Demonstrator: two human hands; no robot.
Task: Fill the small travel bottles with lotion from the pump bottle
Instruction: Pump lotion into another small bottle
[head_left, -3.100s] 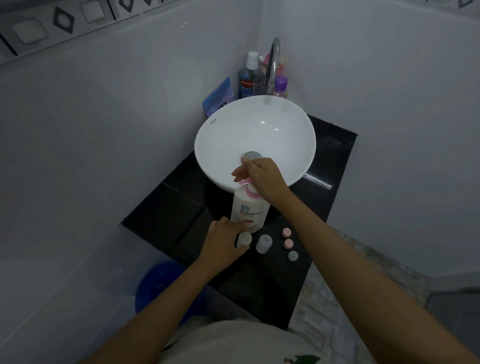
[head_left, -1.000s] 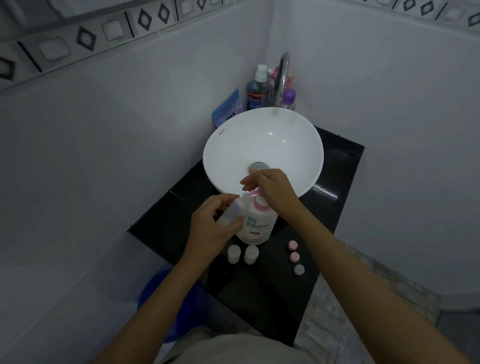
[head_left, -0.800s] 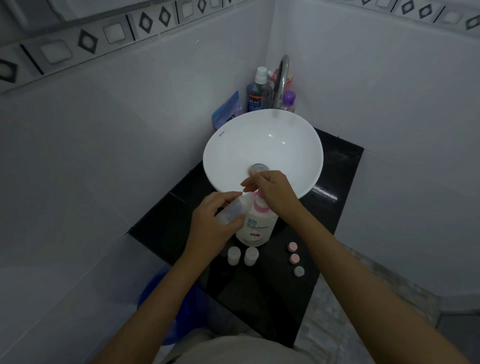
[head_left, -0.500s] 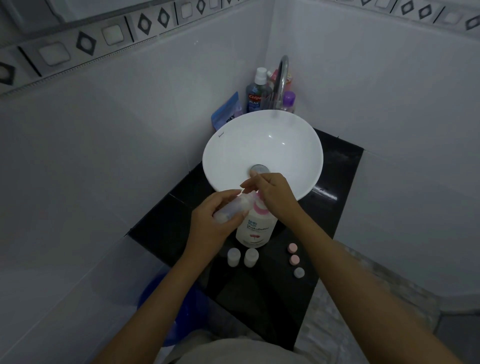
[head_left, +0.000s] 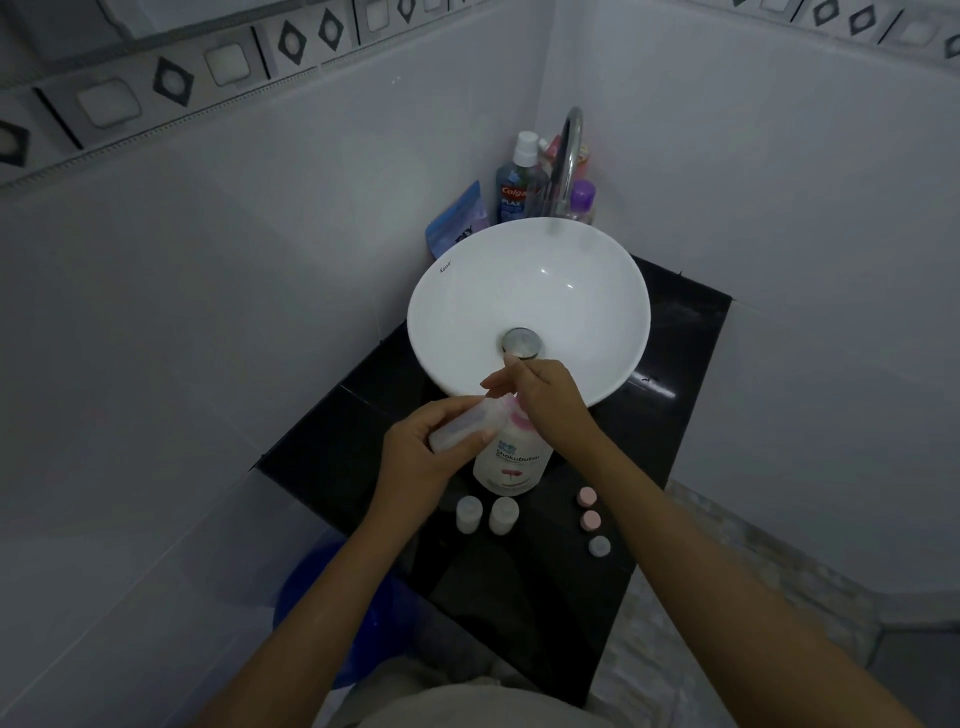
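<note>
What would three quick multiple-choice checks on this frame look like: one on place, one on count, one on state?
1. Where do the loose caps lie?
A. in the basin
B. on the black counter, right of the pump bottle
C. on the floor

2. How many travel bottles stand on the counter?
A. two
B. four
C. none

3. How is the held travel bottle oriented?
A. upright on the counter
B. capped and lying in the basin
C. tilted, mouth toward the pump head

Key: 1 B, three caps sit in a row on the black counter right of the pump bottle. 2 A, two travel bottles stand in front of it. 3 C, the left hand angles the held travel bottle up to the pump, where the right hand rests.
</note>
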